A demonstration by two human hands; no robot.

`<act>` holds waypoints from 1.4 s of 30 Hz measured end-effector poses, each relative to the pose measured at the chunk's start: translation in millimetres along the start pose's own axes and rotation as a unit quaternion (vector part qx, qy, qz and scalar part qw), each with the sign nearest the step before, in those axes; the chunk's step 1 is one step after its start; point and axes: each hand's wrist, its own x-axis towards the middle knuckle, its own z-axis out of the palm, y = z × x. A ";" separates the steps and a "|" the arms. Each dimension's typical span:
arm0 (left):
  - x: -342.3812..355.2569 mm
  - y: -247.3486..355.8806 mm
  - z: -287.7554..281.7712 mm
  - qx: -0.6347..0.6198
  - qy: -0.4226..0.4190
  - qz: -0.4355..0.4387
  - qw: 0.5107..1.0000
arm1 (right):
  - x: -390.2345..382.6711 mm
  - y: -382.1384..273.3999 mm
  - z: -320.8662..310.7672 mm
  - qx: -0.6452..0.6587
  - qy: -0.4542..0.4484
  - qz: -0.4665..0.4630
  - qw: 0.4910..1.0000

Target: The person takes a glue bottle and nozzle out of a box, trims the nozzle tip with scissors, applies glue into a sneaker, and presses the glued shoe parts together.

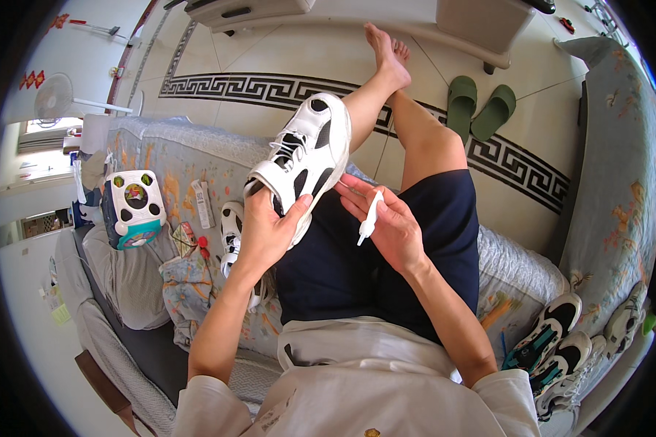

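Note:
My left hand (268, 227) grips a white sneaker (319, 135) with black panels and white laces, its thumb on the side and the other fingers hidden at the opening. The sneaker is raised above my left thigh, toe pointing away from me. In my right hand (395, 231) a small white tube (370, 217) is held by the thumb against the palm, its narrow nozzle tilted down toward my lap. The right fingertips reach out to the sneaker's sole edge and seem to touch it.
Another white-and-black sneaker (231, 231) lies on the patterned sofa cover (197, 156) beside my left forearm. Several more shoes (559, 324) rest at the right. A white-and-teal toy (135, 204) sits at the left. Green slippers (461, 109) are on the tiled floor near a low cabinet (481, 29).

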 end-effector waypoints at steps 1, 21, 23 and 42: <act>-0.6 -0.7 -0.6 -0.020 -0.001 -0.022 1.000 | 0.1 0.0 1.6 0.000 0.000 0.001 1.000; -20.0 11.2 -10.7 0.277 0.032 0.181 0.943 | -8.2 -2.8 13.1 -0.485 -0.137 -0.141 0.852; -22.0 11.9 -10.5 0.270 0.014 0.173 0.947 | -9.0 -4.5 23.9 -0.571 -0.166 -0.163 0.787; -24.4 31.3 -18.8 0.283 0.005 0.206 0.937 | -12.3 -1.7 30.1 -0.729 -0.165 -0.222 0.627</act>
